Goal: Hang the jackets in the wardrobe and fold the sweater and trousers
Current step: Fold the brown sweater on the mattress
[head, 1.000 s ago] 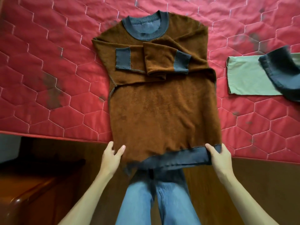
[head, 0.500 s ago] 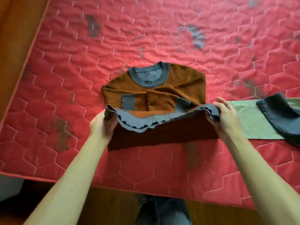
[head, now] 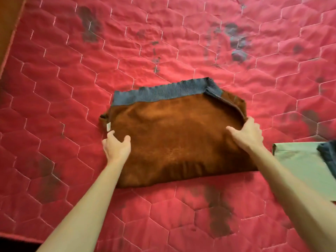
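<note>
At the far left, well away from the sweater, a strip of brown wood (head: 9, 19) borders the bed; we cannot tell whether it is a frame or a wall panel. The red quilted mattress (head: 72, 88) carries everything, its hexagon stitching marked with dark smudges.

Our left hand (head: 116, 146) lies at the sweater's left edge, fingers loosely spread and resting on the cloth, clasping nothing. A small white tag (head: 108, 126) pokes out just above it. The sweater (head: 178, 140) lies near the middle of the mattress, folded in half, its grey ribbed hem (head: 160, 94) along the far side and the fold along the near side.

Our right hand (head: 247, 135) sits at the sweater's right edge, fingers curled about the edge of the cloth, thumb stretched flat on top; it seems a light grip rather than a firm one.

We judge the knit soft, thick and fairly light: it will sag and slide apart if lifted by one corner. Better to take it at both side edges, or slip flat palms under the fold.

Right of the sweater, near but apart, lies a pale green garment (head: 300, 160), perhaps the trousers, with a dark grey cloth (head: 327, 153) overlapping it at the picture's edge.
</note>
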